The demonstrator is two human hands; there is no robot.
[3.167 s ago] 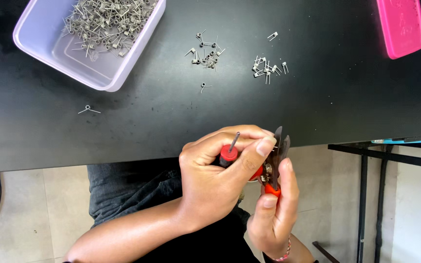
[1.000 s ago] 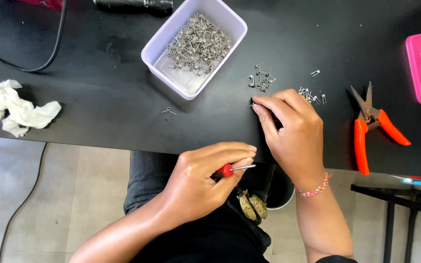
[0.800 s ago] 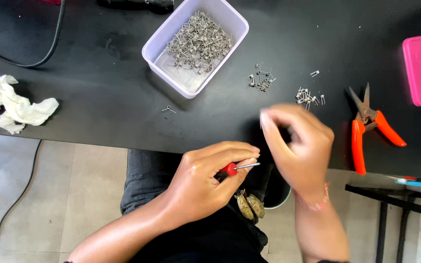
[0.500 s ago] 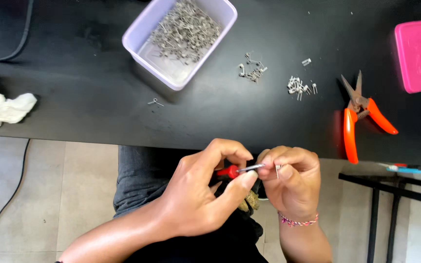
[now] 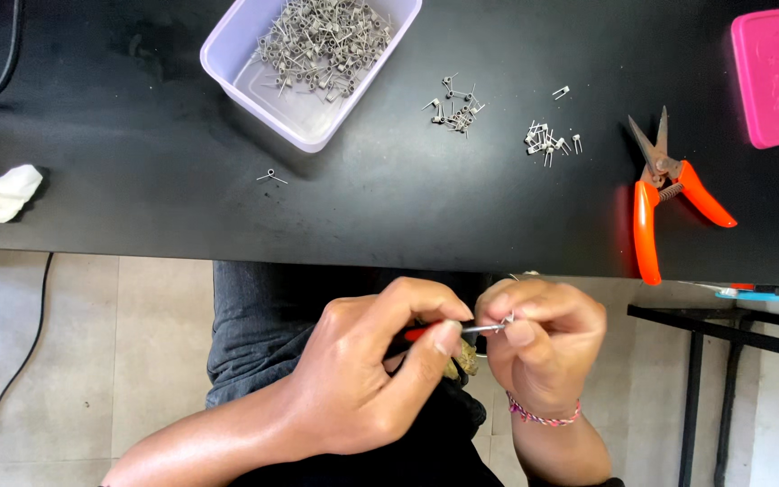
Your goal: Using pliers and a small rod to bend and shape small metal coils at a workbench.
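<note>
Here a small coil point(image 5: 507, 320), seemingly, sits between right-hand fingers point(image 5: 523, 332)

Workshop bench — wire coils point(image 5: 322, 41), orange snips point(image 5: 664, 194), black table point(image 5: 137, 135).

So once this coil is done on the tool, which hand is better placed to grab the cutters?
Probably the right hand. It only pinches the small coil at the tool tip and sits nearer the orange cutters, which lie on the table to its side. The left hand grips the tool.
</note>
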